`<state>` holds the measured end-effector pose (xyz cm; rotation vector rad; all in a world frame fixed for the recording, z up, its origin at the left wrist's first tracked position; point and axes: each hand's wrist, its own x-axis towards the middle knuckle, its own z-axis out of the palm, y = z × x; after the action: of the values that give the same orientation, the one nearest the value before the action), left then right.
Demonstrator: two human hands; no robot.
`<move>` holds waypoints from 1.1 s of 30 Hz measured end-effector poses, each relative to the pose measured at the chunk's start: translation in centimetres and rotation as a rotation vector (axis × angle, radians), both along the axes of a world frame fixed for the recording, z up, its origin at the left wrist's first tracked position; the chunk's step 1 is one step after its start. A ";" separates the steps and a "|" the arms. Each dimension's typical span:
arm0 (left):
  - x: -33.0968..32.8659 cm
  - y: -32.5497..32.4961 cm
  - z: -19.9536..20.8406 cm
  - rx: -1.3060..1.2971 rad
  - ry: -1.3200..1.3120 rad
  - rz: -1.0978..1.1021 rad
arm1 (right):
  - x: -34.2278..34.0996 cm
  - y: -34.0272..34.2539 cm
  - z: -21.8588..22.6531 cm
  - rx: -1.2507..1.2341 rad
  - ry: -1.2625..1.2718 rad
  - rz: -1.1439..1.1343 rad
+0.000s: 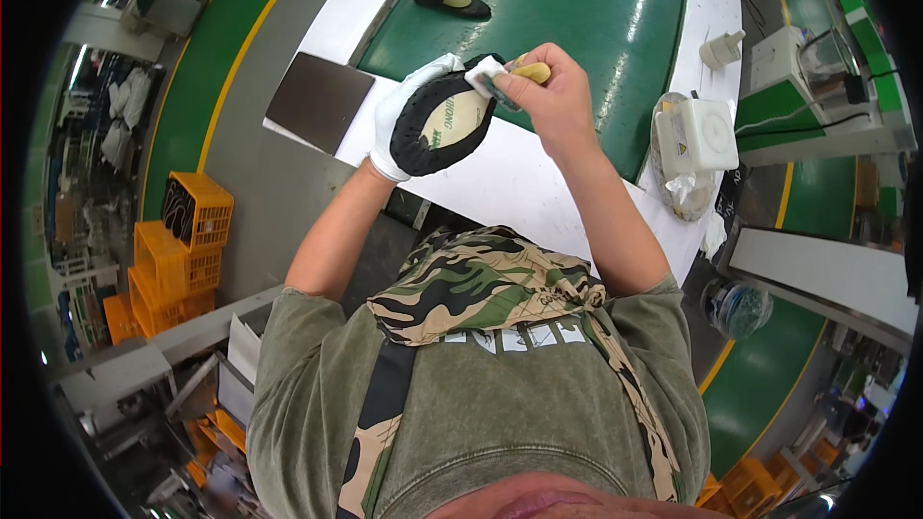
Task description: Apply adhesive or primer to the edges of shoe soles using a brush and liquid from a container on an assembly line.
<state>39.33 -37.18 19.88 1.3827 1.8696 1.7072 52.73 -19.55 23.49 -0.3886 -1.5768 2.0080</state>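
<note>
My gloved left hand (409, 120) cups a black shoe (444, 123); my bare right hand (550, 94) pinches what looks like a white cloth (484, 75) against its rim.

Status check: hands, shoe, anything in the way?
Left hand, gloved, holds black shoe. Right hand presses white cloth to its rim. More shoes on green belt, apart.

Green conveyor belt (577, 10) runs through the upper centre, with black flat shoes (450, 0) in a row on it at about 11 o'clock. A white box-shaped device (707, 135) on a round tray sits on the white bench (500, 183) at 2 o'clock, a dark brown board (317, 99) at 10 o'clock. Orange crates (178, 250) are stacked on the grey floor at 9 o'clock.
</note>
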 end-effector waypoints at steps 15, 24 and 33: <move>3.8 -5.2 0.4 0.005 -0.201 0.214 | -1.7 -1.5 -1.8 0.026 -0.040 0.239; 3.3 -10.5 3.6 -0.183 0.206 0.384 | -3.1 -10.1 5.1 -0.214 0.102 0.484; 1.4 -21.4 3.6 -0.365 -0.180 0.254 | -11.5 -18.6 5.6 -0.194 0.224 0.657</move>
<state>40.75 -58.60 23.47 0.8571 2.1846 1.4377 41.19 -38.13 29.09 0.3280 -1.4892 2.5888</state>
